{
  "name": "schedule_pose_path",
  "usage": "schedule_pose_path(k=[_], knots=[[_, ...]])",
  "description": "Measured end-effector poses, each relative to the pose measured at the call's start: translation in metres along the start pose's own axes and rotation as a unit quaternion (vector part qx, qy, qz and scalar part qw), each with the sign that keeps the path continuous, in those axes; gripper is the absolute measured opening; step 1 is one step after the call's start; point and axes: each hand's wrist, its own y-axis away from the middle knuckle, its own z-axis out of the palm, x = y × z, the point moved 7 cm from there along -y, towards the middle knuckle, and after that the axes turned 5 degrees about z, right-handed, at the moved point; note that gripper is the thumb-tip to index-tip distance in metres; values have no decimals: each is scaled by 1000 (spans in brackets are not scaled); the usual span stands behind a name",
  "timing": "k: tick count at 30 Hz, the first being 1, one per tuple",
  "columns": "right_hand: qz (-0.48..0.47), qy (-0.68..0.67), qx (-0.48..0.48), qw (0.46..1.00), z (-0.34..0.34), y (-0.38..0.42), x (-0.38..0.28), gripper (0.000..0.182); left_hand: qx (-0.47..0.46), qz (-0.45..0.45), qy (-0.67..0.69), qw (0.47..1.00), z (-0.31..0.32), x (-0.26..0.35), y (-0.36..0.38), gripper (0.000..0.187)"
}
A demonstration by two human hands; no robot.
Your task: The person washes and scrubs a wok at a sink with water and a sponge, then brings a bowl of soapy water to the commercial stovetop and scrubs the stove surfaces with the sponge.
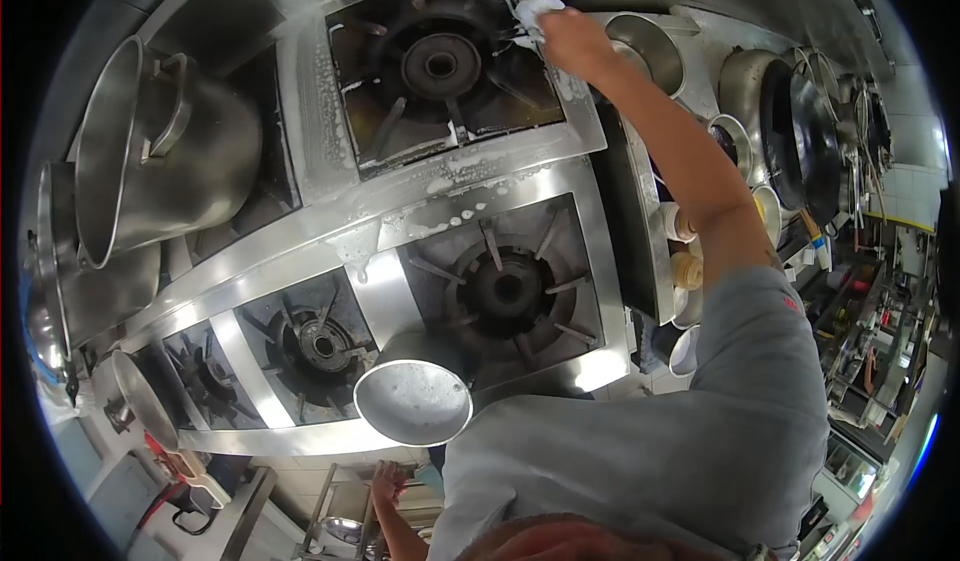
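My right hand [577, 46] is closed on a white cloth [540, 11], pressed to the steel frame at the top right corner of the large back burner [440, 66]. White suds lie along this frame and on the steel strip [400, 206] in front of it. My left hand [387, 481] hangs low, below the front edge of the stove, with its fingers apart and nothing visible in it. A grey metal pot [413, 403] stands at the stove's front edge, between my hands.
Big steel pots [215, 156] stand at the left. Front burners [508, 283] line the near side. At the right are an open pot [650, 53], bottles [685, 269] and dark woks [812, 141]. A rack [325, 506] with metal ware stands below the front edge.
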Motion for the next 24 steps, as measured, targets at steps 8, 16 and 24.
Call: schedule_pose_path(k=[8, 16, 24], knots=[[-30, -23, 130, 991, 30, -143, 27, 17, 26, 29, -4, 999, 10, 25, 32, 34], [-46, 10, 44, 998, -1, 0, -9, 19, 10, 23, 34, 999, 23, 26, 7, 31], [-31, 40, 25, 998, 21, -139, 24, 19, 20, 33, -6, 999, 26, 34, 29, 43]])
